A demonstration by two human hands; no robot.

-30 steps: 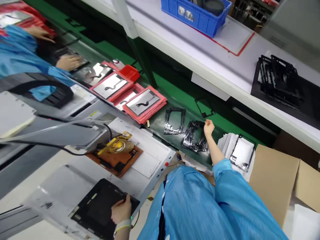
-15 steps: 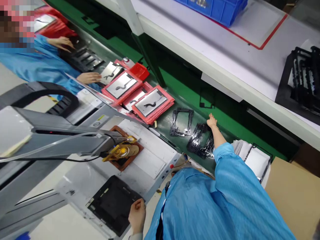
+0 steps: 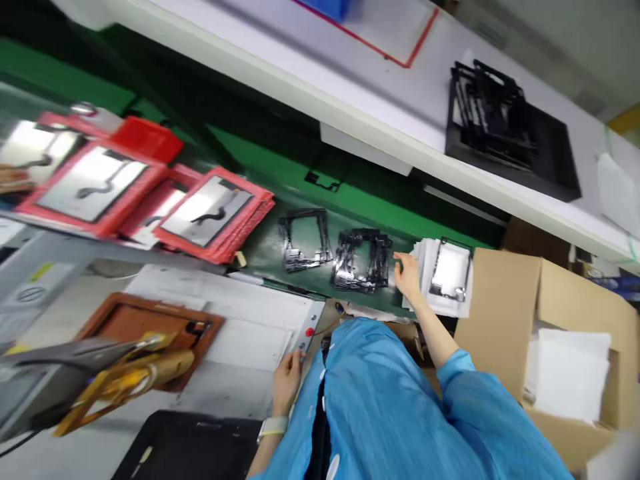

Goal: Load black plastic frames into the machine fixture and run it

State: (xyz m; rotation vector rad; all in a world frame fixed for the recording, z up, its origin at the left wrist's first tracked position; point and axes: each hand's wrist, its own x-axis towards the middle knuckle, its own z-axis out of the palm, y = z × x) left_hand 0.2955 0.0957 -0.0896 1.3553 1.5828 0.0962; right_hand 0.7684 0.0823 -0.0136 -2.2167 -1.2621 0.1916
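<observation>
My right hand is open, fingers reaching left, between a stack of thin black frames and a pile of white sheets. Nothing shows in its fingers. A single black frame rests on those sheets. Further left on the green bench lies a second group of black frames. My left hand, with a watch on the wrist, is low beside the machine's front edge, its fingers curled and apparently holding nothing. Near that forearm sits a black tray-like plate.
Red-edged trays with silver panels are stacked at left beside a red bin. The machine's brown fixture is at lower left. Above runs a white shelf holding a black tray. An open cardboard box stands right.
My view has swung right, bringing the cardboard box into sight. My right hand has moved from the frame stack's far side to beside the white sheets. My left hand has left the black plate's edge.
</observation>
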